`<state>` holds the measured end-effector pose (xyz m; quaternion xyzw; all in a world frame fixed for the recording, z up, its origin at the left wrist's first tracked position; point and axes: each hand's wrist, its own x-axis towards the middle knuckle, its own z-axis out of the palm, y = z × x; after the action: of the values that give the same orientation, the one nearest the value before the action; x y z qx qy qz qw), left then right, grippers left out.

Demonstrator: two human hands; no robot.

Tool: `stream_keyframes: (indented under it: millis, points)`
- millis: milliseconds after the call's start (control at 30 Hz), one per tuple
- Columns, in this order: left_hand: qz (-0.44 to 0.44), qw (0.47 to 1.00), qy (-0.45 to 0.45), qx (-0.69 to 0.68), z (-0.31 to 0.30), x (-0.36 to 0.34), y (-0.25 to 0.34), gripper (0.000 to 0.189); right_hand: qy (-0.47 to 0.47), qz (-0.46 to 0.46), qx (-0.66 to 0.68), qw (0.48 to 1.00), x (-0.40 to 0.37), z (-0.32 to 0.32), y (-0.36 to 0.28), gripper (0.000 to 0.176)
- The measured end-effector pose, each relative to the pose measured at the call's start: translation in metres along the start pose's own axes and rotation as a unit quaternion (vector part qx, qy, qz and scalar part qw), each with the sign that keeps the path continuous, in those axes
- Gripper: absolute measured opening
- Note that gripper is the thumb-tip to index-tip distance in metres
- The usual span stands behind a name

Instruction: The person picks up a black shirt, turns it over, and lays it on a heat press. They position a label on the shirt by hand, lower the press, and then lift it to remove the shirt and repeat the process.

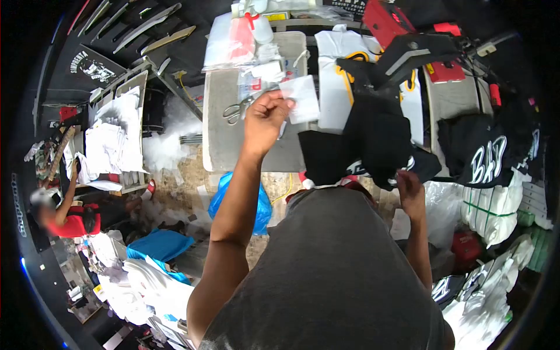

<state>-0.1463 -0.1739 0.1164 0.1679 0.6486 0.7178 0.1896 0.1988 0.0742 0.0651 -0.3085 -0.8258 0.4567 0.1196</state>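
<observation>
Pinched between the fingers of my left hand [269, 119] is a translucent white sheet [302, 100], held up above the grey table [219, 140]. Scissors [234, 111] lie on the table just left of that hand. My right hand [410, 192] is at the lower edge of a black garment [376, 134], its fingers drawn together; whether they grip the cloth is too small to tell. The garment lies draped in front of a red and black press [408, 58]. A white garment with yellow trim [332, 81] is spread beneath the press.
Plastic sheets and a bottle [262, 29] stand at the back of the table. Black printed shirts [487, 154] lie at the right. A blue bag [262, 204] is on the floor. Another person in red [76, 219] works at the far left beside white cloth [114, 134].
</observation>
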Motion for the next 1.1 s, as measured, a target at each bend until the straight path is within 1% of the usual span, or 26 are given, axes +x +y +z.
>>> stream_keyframes:
  millis: [33,67,100,133,200,267,367,433,467,500,567,600,633,667,700,733,767,800,833,867,933,967,1000,1033,1067,1100]
  points:
    - [0.003,1.0,0.0,-0.004,0.014,-0.006,0.008,0.021,-0.007,-0.006,0.083,0.997,0.017,-0.003,-0.022,0.019]
    - [0.01,1.0,-0.015,0.023,0.029,-0.012,0.016,0.022,-0.019,-0.041,0.103,0.994,0.035,-0.008,-0.039,0.02]
    - [0.019,0.998,-0.029,0.05,0.045,-0.018,0.025,0.023,-0.026,-0.042,0.14,0.989,0.052,-0.009,-0.039,0.021]
    - [0.043,0.998,-0.027,0.026,0.064,-0.025,0.038,0.022,-0.037,-0.075,0.124,0.989,0.065,-0.017,-0.065,0.022]
    - [0.052,0.997,-0.032,0.037,0.091,-0.034,0.056,0.021,-0.057,-0.11,0.171,0.977,0.088,-0.025,-0.087,0.023]
    - [0.06,0.997,-0.038,0.03,0.114,-0.039,0.056,0.02,-0.083,-0.144,0.223,0.96,0.104,-0.034,-0.108,0.024]
    - [0.062,0.996,-0.038,0.05,0.145,-0.046,0.055,0.021,-0.12,-0.163,0.273,0.94,0.121,-0.046,-0.121,0.029]
    - [0.059,0.995,-0.038,0.065,0.161,-0.051,0.055,0.02,-0.15,-0.168,0.352,0.908,0.126,-0.052,-0.129,0.034]
    - [0.056,0.994,-0.051,0.076,0.168,-0.054,0.053,0.022,-0.152,-0.177,0.351,0.907,0.128,-0.054,-0.131,0.047]
    - [0.053,0.993,-0.065,0.086,0.174,-0.055,0.05,0.024,-0.153,-0.177,0.352,0.906,0.127,-0.056,-0.129,0.047]
    - [0.04,0.992,-0.084,0.089,0.186,-0.06,0.036,0.029,-0.166,-0.157,0.346,0.91,0.127,-0.059,-0.117,0.059]
    - [0.022,0.993,-0.086,0.084,0.194,-0.064,0.03,0.033,-0.163,-0.141,0.319,0.923,0.127,-0.051,-0.097,0.067]
    - [0.001,0.993,-0.089,0.079,0.201,-0.067,0.02,0.036,-0.167,-0.11,0.338,0.92,0.123,-0.043,-0.078,0.066]
    - [0.006,0.993,-0.094,0.068,0.2,-0.069,-0.01,0.042,-0.179,-0.099,0.303,0.931,0.118,-0.033,-0.048,0.066]
    - [-0.026,0.992,-0.098,0.079,0.201,-0.073,-0.028,0.038,-0.191,-0.088,0.267,0.941,0.112,-0.029,-0.026,0.067]
    - [-0.009,0.985,-0.112,0.129,0.203,-0.073,-0.042,0.036,-0.201,-0.064,0.188,0.959,0.105,-0.032,-0.02,0.066]
    - [0.006,0.976,-0.127,0.177,0.204,-0.072,-0.054,0.034,-0.17,-0.03,0.239,0.955,0.099,-0.021,0.002,0.058]
    - [0.013,0.972,-0.11,0.208,0.209,-0.066,-0.066,0.028,-0.119,-0.076,0.177,0.974,0.097,-0.021,0.006,0.059]
    - [0.031,0.967,-0.102,0.231,0.212,-0.057,-0.077,0.028,-0.067,-0.124,0.112,0.984,0.098,-0.022,0.008,0.06]
    - [0.068,0.956,-0.09,0.27,0.213,-0.046,-0.087,0.028,-0.07,-0.119,0.112,0.984,0.103,-0.024,0.013,0.06]
    - [0.135,0.928,-0.064,0.34,0.214,-0.025,-0.103,0.031,0.016,-0.224,-0.036,0.974,0.115,-0.028,0.025,0.052]
    - [0.166,0.912,-0.05,0.372,0.211,-0.02,-0.109,0.033,0.014,-0.219,-0.036,0.975,0.119,-0.027,0.028,0.052]
    - [0.222,0.895,-0.001,0.386,0.214,-0.019,-0.097,0.036,0.025,-0.25,-0.055,0.966,0.122,-0.026,0.029,0.046]
    - [0.17,0.917,0.013,0.36,0.209,-0.021,-0.094,0.037,0.037,-0.281,-0.074,0.956,0.123,-0.026,0.03,0.041]
    - [0.151,0.926,0.036,0.345,0.199,-0.026,-0.098,0.035,0.035,-0.253,-0.047,0.966,0.121,-0.026,0.032,0.034]
    - [0.132,0.933,0.06,0.33,0.191,-0.033,-0.101,0.032,0.035,-0.245,-0.046,0.968,0.119,-0.025,0.039,0.034]
